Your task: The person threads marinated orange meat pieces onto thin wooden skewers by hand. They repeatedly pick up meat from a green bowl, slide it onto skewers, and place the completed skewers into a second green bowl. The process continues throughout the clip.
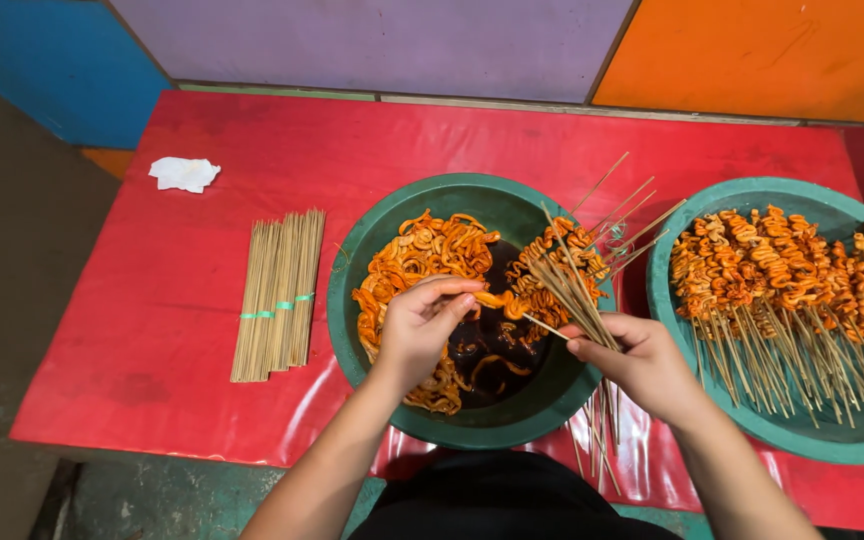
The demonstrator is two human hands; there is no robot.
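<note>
At the centre of the frame I see my left hand (420, 325) pinching an orange curled strip (492, 299) between closed fingers, over the green bowl (372, 235) of orange strips in dark sauce. My right hand (642, 362), just right of it, grips a skewer (545, 326) whose tip meets the strip, fingers closed. At far right a second bowl (802, 440) holds finished skewers. A bundle of bare sticks (279, 294) lies at left on the red desk (152, 300).

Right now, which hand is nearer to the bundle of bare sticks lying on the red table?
Left. The left hand is over the middle bowl, just right of the bundle. The right hand is farther right, holding skewers.
</note>
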